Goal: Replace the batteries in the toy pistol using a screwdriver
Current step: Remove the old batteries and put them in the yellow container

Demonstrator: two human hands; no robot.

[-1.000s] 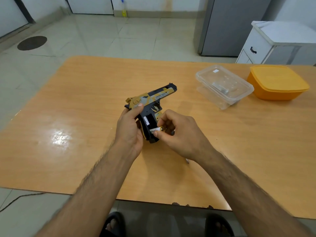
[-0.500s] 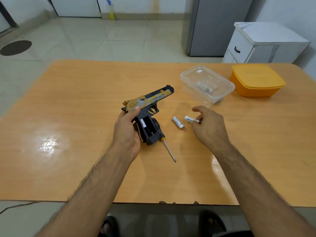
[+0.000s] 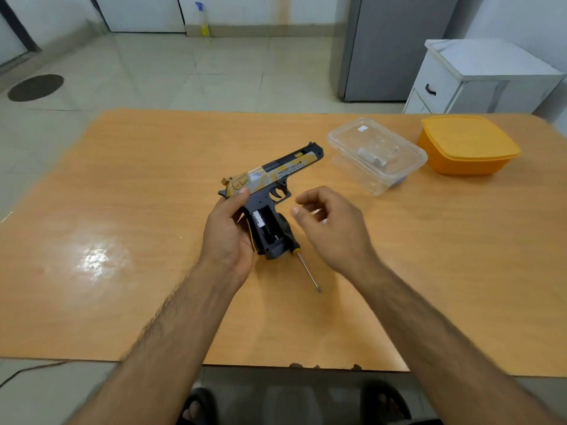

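The left hand [image 3: 228, 233] grips the pistol [image 3: 270, 191] by the rear of its grip, thumb laid up along the back of the slide and fingers curled round the far side, out of sight. The pistol is held just above the table [image 3: 122, 210], barrel pointing up and to the right, away from the fingers. The grip's side is uncovered: the open battery bay [image 3: 266, 226] faces up just right of the left thumb, dark inside, with a white label strip at its upper left. Whether a battery sits in it cannot be told.

The right hand [image 3: 326, 223] hovers just right of the pistol's grip, apart from it, fingers loosely curled and narrow, the thumb tip close to the forefinger. A small pale patch shows between the curled fingers; it is too blurred to say whether they hold anything.

The screwdriver [image 3: 302, 259] lies on the table between the two hands, below the right fingertips: its dark handle is tucked behind the bottom of the pistol's grip, and the thin shaft runs down and to the right, toward the person.

Beyond the right fingers stands a clear lidded box [image 3: 377, 154], near the barrel's tip, with a small grey thing inside. An orange lidded box [image 3: 468, 145] sits just right of that.
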